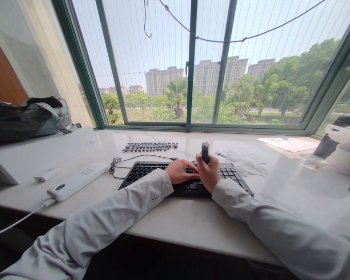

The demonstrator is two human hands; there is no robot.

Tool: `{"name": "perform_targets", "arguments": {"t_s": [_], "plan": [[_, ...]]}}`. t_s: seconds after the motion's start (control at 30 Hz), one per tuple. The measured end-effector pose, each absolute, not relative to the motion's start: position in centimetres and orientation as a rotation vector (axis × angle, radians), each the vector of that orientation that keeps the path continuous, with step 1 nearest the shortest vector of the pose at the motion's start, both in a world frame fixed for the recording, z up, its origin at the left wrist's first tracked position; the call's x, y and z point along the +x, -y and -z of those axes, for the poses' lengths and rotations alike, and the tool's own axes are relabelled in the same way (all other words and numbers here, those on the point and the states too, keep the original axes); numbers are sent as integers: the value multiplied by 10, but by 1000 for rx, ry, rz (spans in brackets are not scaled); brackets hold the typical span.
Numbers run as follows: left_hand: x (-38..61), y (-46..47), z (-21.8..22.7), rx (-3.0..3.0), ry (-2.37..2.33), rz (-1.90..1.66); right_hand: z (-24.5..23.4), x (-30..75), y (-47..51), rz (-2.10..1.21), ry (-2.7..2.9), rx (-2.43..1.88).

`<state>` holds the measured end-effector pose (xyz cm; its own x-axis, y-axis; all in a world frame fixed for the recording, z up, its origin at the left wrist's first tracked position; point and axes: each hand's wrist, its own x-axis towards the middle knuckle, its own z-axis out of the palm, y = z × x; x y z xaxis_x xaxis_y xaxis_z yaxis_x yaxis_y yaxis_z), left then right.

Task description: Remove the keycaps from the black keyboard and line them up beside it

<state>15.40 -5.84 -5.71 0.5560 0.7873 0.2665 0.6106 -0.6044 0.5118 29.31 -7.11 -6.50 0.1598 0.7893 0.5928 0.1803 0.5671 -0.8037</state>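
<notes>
A black keyboard (146, 171) lies on the white stone counter (175, 217) before the window. My left hand (181, 171) rests flat on its keys near the middle, fingers pressed down. My right hand (208, 173) is wrapped round a small grey tool (205, 149) that stands upright above the keyboard, its top poking out of my fist. A row of loose black keycaps (149, 146) lies on the counter behind the keyboard. The keyboard's black cable (116, 163) is bundled at its far left corner.
A white power bank (76, 181) with a white cord lies at the left, beside a white box (37, 155) bearing a dark bag (23, 118). Clear plastic wrap (245, 163) and paper (288, 144) lie at the right. Toilet rolls (345, 149) stand at the far right.
</notes>
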Motion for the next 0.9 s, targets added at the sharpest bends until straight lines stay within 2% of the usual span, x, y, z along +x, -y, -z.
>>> {"name": "perform_targets", "arguments": {"t_s": [0.2, 0.43, 0.63, 0.73, 0.9], "plan": [[154, 57, 57, 2422, -1235, -660, 63, 291, 78, -447, 1470, -878], [153, 58, 54, 2301, -1102, -694, 38, 308, 72, -730, 1317, -772], [152, 56, 58, 2272, -1061, -734, 10, 360, 57, -328, 2227, -991], [152, 57, 59, 2242, -1068, -734, 12, 373, 48, -321, 2521, -1061], [152, 56, 55, 2196, -1116, -728, 18, 374, 42, -329, 2674, -1092]]}}
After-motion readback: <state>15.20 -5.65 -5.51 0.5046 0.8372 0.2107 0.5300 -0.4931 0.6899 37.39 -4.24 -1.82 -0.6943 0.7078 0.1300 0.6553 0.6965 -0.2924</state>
